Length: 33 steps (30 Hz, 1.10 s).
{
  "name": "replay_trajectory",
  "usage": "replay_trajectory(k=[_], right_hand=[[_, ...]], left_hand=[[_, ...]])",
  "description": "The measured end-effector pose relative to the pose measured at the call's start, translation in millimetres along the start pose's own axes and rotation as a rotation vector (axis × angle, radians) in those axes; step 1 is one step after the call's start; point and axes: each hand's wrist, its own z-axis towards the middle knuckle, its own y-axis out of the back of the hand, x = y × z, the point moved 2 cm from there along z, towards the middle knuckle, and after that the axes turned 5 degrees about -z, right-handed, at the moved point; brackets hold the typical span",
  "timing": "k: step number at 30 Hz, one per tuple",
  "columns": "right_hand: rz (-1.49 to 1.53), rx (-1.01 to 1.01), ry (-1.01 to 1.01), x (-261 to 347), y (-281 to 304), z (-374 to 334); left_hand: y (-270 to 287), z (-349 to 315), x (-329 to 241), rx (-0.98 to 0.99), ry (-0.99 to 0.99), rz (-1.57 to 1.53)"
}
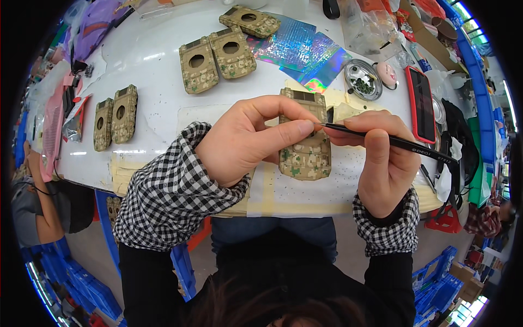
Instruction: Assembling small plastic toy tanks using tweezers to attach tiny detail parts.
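Black tweezers (406,144) lie in the grip of my right hand (381,169), pointing left. Their tip meets the pinched thumb and forefinger of my left hand (239,136). Whatever is between those fingertips is too small to make out. Directly beneath, a camouflage model tank hull (305,161) rests on the white, tape-edged work surface (294,197), partly covered by my left fingers. A round metal dish (348,90) holding small dark green parts stands beyond my right hand.
Several more camouflage hulls with round openings lie about: a hull pair (115,117) at left, others (218,62) farther back. Shiny holographic sheets (299,46), a red-cased phone (420,103) and a pink round object (387,74) lie beyond. Another person's arm (41,196) shows at far left.
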Motion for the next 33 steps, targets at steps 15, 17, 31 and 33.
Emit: replay_trajectory(k=[15, 17, 31, 33], right_hand=[[-0.017, 0.082, 0.142, 0.0, 8.9, 1.8], [-0.058, 0.127, 0.162, 1.6, 8.6, 3.8], [-0.096, 0.172, 0.155, 6.8, 6.1, 8.0], [-0.101, 0.174, 0.168, 6.4, 5.4, 8.4]], left_hand=[[-3.1, -1.8, -7.0, 0.021, 0.052, -0.157], [-2.2, -1.8, -6.9, 0.036, 0.056, -0.159], [-0.3, -1.5, -5.2, 0.061, 0.062, -0.151], [-0.5, -1.7, -5.4, 0.062, 0.061, -0.158]])
